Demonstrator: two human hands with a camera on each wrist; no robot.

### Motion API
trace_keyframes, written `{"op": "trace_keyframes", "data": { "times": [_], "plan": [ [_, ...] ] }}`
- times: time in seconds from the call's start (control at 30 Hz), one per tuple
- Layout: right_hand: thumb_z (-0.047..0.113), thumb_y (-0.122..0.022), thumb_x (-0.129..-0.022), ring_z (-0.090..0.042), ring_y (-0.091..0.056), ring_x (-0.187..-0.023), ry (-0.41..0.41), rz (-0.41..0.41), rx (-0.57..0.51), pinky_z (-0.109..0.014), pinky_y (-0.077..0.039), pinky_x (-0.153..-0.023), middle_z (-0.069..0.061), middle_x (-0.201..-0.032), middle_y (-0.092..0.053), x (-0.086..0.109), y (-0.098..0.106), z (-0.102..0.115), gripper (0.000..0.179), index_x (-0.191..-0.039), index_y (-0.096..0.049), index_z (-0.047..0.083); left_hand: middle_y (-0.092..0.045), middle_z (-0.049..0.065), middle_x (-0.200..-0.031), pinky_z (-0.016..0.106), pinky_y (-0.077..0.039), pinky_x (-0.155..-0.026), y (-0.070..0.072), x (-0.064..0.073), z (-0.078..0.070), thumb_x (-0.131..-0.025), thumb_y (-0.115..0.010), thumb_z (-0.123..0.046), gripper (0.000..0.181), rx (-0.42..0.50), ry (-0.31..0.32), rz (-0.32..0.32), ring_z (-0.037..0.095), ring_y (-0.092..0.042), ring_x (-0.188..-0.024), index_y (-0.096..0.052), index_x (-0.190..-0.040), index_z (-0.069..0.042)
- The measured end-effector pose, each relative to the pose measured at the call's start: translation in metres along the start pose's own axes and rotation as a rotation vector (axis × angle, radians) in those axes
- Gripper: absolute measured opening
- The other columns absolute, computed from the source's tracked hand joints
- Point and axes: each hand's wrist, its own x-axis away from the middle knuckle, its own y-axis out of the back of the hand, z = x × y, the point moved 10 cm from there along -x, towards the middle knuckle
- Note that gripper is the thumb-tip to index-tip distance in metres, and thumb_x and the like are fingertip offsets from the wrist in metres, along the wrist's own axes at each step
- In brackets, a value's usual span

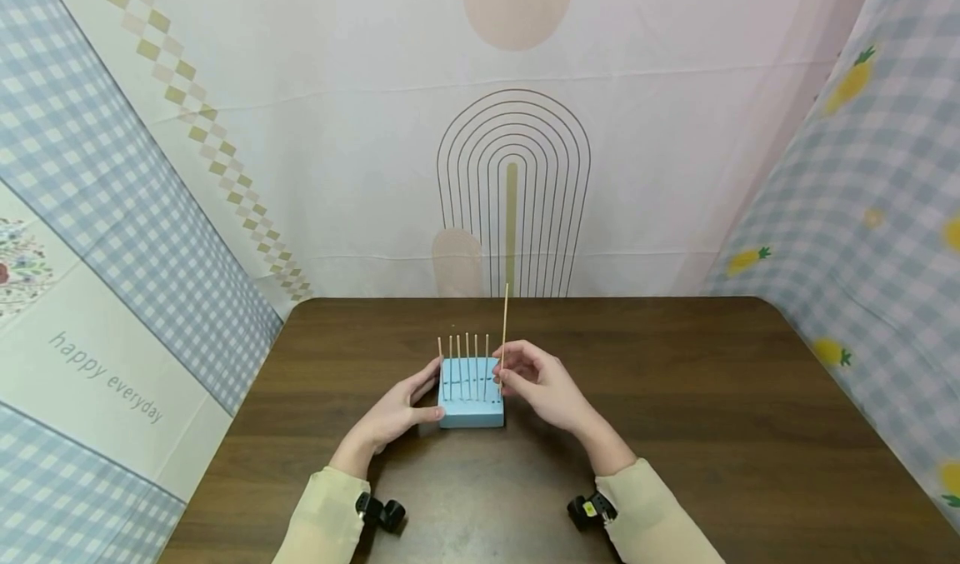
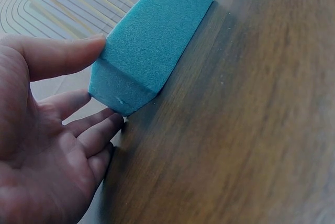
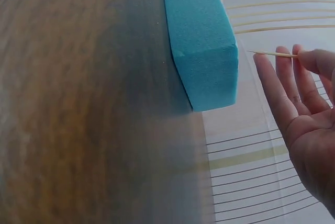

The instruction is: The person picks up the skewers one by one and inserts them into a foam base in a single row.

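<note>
A light-blue foam block [image 1: 471,421] sits on the table, with several thin wooden skewers [image 1: 467,351] standing upright in its top. My left hand [image 1: 397,410] holds the block at its left end, thumb at the near top edge and fingers along the side. Between thumb and fingers my right hand [image 1: 547,385] pinches another skewer [image 1: 506,318], nearly upright at the block's right edge. In the right wrist view this skewer's pointed tip [image 3: 256,52] shows beyond the fingers, apart from the block. Small holes dot the block's top.
The dark brown wooden table [image 1: 675,397] extends around both hands. Behind it hangs a pale printed cloth [image 1: 360,172], with blue checked cloth [image 1: 840,239] at the right and more at the left. Black wrist cameras [image 1: 592,510] sit at both cuffs.
</note>
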Motion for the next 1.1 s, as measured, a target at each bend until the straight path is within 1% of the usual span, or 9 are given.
{"op": "trace_keyframes", "data": {
  "times": [0.1, 0.2, 0.4, 0.53, 0.63, 0.7, 0.87, 1.1],
  "plan": [
    [0.002, -0.067, -0.105, -0.038, -0.073, -0.099, 0.002, 0.028, 0.008, -0.056, -0.061, -0.084, -0.015, -0.108, -0.07, 0.0009, -0.003, 0.0001, 0.027, -0.13, -0.061, -0.007, -0.018, 0.021, -0.176, 0.054, -0.028, -0.122, 0.0, -0.0003, -0.0002, -0.102, -0.072, -0.006, 0.09, -0.003, -0.005, 0.002, 0.038, -0.017, -0.162, -0.015, -0.172, -0.005],
    [0.002, -0.068, -0.105, -0.037, -0.072, -0.099, -0.002, 0.045, 0.004, -0.056, -0.061, -0.084, -0.015, -0.107, -0.07, 0.0012, -0.0047, -0.0013, 0.023, -0.125, -0.062, -0.006, -0.018, 0.021, -0.176, 0.054, -0.028, -0.122, -0.0001, 0.0, -0.0002, -0.102, -0.072, -0.006, 0.09, -0.01, -0.005, 0.0, 0.038, -0.018, -0.161, -0.015, -0.172, -0.005],
    [0.002, -0.068, -0.105, -0.038, -0.072, -0.098, 0.009, 0.051, 0.019, -0.055, -0.061, -0.084, -0.014, -0.106, -0.07, 0.0019, -0.0058, -0.0019, 0.016, -0.119, -0.064, -0.003, -0.018, 0.02, -0.176, 0.055, -0.028, -0.122, -0.0001, 0.0008, 0.0008, -0.101, -0.072, -0.005, 0.091, -0.001, 0.0, -0.006, 0.037, -0.018, -0.162, -0.015, -0.172, -0.005],
    [0.0, -0.069, -0.103, -0.035, -0.071, -0.094, 0.036, 0.052, 0.062, -0.044, -0.062, -0.083, -0.011, -0.104, -0.071, 0.0024, -0.0058, -0.0018, 0.013, -0.115, -0.067, 0.004, -0.018, 0.02, -0.176, 0.055, -0.028, -0.122, -0.0009, 0.0014, 0.0014, -0.102, -0.072, -0.005, 0.09, -0.006, 0.0, 0.0, 0.037, -0.018, -0.162, -0.015, -0.172, -0.006],
    [0.0, -0.072, -0.101, -0.03, -0.071, -0.092, 0.069, 0.051, 0.105, -0.035, -0.059, -0.084, -0.009, -0.102, -0.072, 0.0028, -0.0057, -0.0002, 0.013, -0.111, -0.069, 0.008, -0.017, 0.02, -0.176, 0.055, -0.028, -0.122, -0.0015, 0.0015, 0.0007, -0.103, -0.071, -0.006, 0.09, -0.01, -0.005, 0.005, 0.037, -0.017, -0.162, -0.015, -0.172, -0.006],
    [0.001, -0.074, -0.1, -0.026, -0.071, -0.092, 0.085, 0.05, 0.128, -0.032, -0.058, -0.085, -0.007, -0.1, -0.072, 0.0029, -0.0056, 0.0012, 0.013, -0.108, -0.07, 0.01, -0.017, 0.02, -0.176, 0.054, -0.028, -0.122, -0.0013, 0.0016, 0.0008, -0.103, -0.071, -0.006, 0.09, -0.009, -0.004, 0.005, 0.037, -0.017, -0.162, -0.014, -0.172, -0.006],
    [0.005, -0.076, -0.099, -0.019, -0.07, -0.092, 0.084, 0.06, 0.177, -0.031, -0.057, -0.086, -0.002, -0.099, -0.073, 0.0027, -0.0063, 0.0026, 0.014, -0.106, -0.07, 0.015, -0.018, 0.02, -0.176, 0.053, -0.028, -0.122, 0.0, 0.0013, 0.0005, -0.101, -0.073, -0.006, 0.091, -0.003, -0.004, -0.001, 0.037, -0.018, -0.162, -0.015, -0.172, -0.004],
    [0.005, -0.077, -0.099, -0.018, -0.07, -0.093, 0.065, 0.081, 0.212, -0.032, -0.059, -0.083, -0.004, -0.1, -0.074, 0.0018, -0.0069, 0.0016, 0.013, -0.104, -0.072, 0.016, -0.018, 0.018, -0.176, 0.05, -0.027, -0.122, 0.0012, 0.001, 0.0009, -0.1, -0.074, -0.005, 0.092, -0.006, -0.001, -0.006, 0.035, -0.018, -0.162, -0.016, -0.172, -0.005]
  ]
}}
